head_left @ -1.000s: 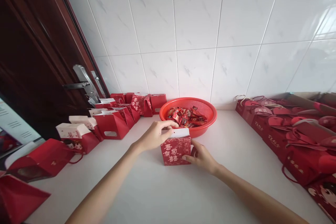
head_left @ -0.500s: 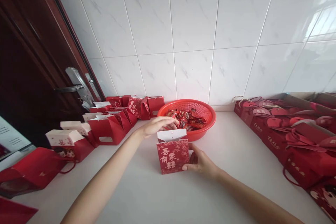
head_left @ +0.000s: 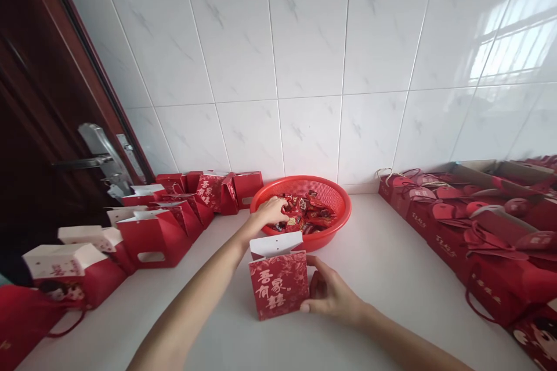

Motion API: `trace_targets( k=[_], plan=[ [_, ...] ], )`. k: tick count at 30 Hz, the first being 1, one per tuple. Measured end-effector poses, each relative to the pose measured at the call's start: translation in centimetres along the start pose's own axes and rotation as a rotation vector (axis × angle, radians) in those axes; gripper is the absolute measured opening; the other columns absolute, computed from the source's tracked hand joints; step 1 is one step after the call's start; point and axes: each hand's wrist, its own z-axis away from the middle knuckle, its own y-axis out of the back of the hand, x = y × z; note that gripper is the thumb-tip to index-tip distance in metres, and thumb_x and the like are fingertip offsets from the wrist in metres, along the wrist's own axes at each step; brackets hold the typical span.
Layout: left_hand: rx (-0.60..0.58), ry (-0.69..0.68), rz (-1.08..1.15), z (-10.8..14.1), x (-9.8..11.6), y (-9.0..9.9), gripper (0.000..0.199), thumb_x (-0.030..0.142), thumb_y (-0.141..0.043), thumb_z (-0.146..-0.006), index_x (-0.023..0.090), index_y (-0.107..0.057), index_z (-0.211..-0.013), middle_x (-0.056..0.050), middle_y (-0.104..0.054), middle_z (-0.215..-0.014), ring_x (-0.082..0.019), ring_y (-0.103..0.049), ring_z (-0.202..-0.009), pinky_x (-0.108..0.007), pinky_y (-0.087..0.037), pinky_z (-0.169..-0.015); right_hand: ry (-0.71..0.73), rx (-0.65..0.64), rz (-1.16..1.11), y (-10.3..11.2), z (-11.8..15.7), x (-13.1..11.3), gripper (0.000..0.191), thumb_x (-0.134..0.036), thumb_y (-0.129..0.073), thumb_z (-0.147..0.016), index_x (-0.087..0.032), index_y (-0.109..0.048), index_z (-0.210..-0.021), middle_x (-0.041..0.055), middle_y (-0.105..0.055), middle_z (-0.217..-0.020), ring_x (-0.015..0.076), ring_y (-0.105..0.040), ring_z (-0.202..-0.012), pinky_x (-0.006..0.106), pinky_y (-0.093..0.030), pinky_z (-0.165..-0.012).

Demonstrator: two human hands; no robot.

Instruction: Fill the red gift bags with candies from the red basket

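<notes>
One red box (head_left: 279, 284), white characters 吾家有囍, upright just in front of the red basket (head_left: 346, 217); right hand (head_left: 333, 295) grasps its side. Left hand (head_left: 272, 213) in basket, touching red-wrapped candies (head_left: 311, 211), fingers curled; can't tell if any gripped.

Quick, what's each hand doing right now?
Left hand: in the red basket, fingers on the wrapped sweets; grip unclear.
Right hand: holding the red box by its side.
</notes>
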Motion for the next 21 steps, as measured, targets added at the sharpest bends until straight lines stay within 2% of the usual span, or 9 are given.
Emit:
trace_targets(
  k=[3, 6, 8, 10, 13, 15, 17, 19, 21],
  plan=[
    [-0.026, -0.063, 0.002, -0.2, -0.1, -0.3, 0.030, 0.048, -0.072, -0.075, 0.022, -0.074, -0.089, -0.011, -0.071, -0.100, -0.032, -0.063, -0.102, -0.033, -0.047, -0.081, 0.077, 0.151, 0.043, 0.3, 0.3, -1.0, 0.062, -0.072, -0.061, -0.082, -0.022, -0.057, -0.120, 0.0058, -0.064, -0.099, 0.0118, -0.050, -0.063, 0.027, -0.042, -0.057],
    [-0.042, -0.148, 0.003, -0.3, -0.1, -0.6, 0.039, 0.062, -0.070, -0.073, 0.022, -0.072, -0.074, -0.009, -0.069, -0.085, -0.034, -0.061, -0.100, -0.034, -0.045, -0.079, 0.127, 0.384, 0.107, 1.1, -0.3, -2.5, 0.046, -0.065, -0.047, -0.093, -0.020, -0.060, -0.094, 0.0041, -0.062, -0.086, 0.0109, -0.044, -0.057, 0.026, -0.039, -0.052],
    [-0.084, -0.197, 0.021, -0.5, -0.1, -0.7, 0.039, 0.061, -0.071, -0.072, 0.022, -0.071, -0.070, -0.006, -0.066, -0.074, -0.031, -0.061, -0.092, -0.033, -0.043, -0.073, 0.146, 0.468, 0.150, 2.1, -1.6, -3.7, 0.040, -0.058, -0.048, -0.095, -0.021, -0.059, -0.085, 0.0030, -0.059, -0.076, 0.0127, -0.046, -0.058, 0.026, -0.038, -0.051],
    [-0.180, -0.222, 0.085, -0.7, -0.1, -0.9, 0.034, 0.057, -0.070, -0.073, 0.023, -0.069, -0.071, -0.002, -0.059, -0.063, -0.025, -0.060, -0.078, -0.030, -0.041, -0.066, 0.182, 0.504, 0.184, 3.5, -3.5, -5.0, 0.031, -0.051, -0.054, -0.092, -0.021, -0.060, -0.087, 0.0037, -0.063, -0.080, 0.0142, -0.051, -0.062, 0.026, -0.040, -0.051],
    [-0.277, -0.227, 0.232, -0.9, 0.1, -1.0, 0.027, 0.047, -0.074, -0.070, 0.021, -0.066, -0.074, 0.001, -0.058, -0.063, -0.019, -0.057, -0.066, -0.028, -0.039, -0.058, 0.181, 0.548, 0.273, 5.9, -7.3, -6.3, 0.018, -0.038, -0.058, -0.087, -0.021, -0.060, -0.084, 0.0025, -0.065, -0.077, 0.0153, -0.056, -0.064, 0.028, -0.046, -0.059],
    [-0.214, -0.217, 0.312, -1.0, 0.1, -1.0, 0.030, 0.045, -0.077, -0.066, 0.020, -0.066, -0.079, 0.000, -0.064, -0.072, -0.020, -0.060, -0.071, -0.029, -0.043, -0.061, 0.113, 0.572, 0.317, 7.3, -9.7, -6.5, 0.010, -0.031, -0.061, -0.083, -0.021, -0.061, -0.085, 0.0030, -0.068, -0.083, 0.0173, -0.062, -0.072, 0.030, -0.051, -0.066],
    [-0.075, -0.221, 0.416, -1.1, 0.0, -1.0, 0.038, 0.049, -0.078, -0.067, 0.020, -0.066, -0.088, -0.003, -0.069, -0.086, -0.024, -0.064, -0.084, -0.031, -0.048, -0.071, -0.004, 0.548, 0.303, 8.1, -11.7, -6.3, 0.015, -0.028, -0.066, -0.079, -0.020, -0.063, -0.091, 0.0039, -0.071, -0.088, 0.0190, -0.066, -0.078, 0.031, -0.053, -0.069],
    [0.048, -0.260, 0.569, -1.2, -0.1, -1.0, 0.043, 0.054, -0.076, -0.071, 0.019, -0.064, -0.091, -0.007, -0.070, -0.098, -0.026, -0.065, -0.095, -0.035, -0.051, -0.081, -0.083, 0.480, 0.241, 8.4, -12.9, -5.9, 0.024, -0.030, -0.071, -0.078, -0.019, -0.064, -0.098, 0.0052, -0.072, -0.091, 0.0199, -0.068, -0.082, 0.030, -0.055, -0.069],
    [0.092, -0.310, 0.730, -1.3, -0.3, -1.0, 0.044, 0.055, -0.076, -0.073, 0.018, -0.061, -0.093, -0.008, -0.070, -0.103, -0.026, -0.065, -0.098, -0.037, -0.052, -0.086, -0.094, 0.361, 0.164, 8.3, -13.4, -5.5, 0.025, -0.036, -0.074, -0.078, -0.018, -0.065, -0.093, 0.0045, -0.071, -0.087, 0.0199, -0.068, -0.080, 0.029, -0.055, -0.065]
  ],
)
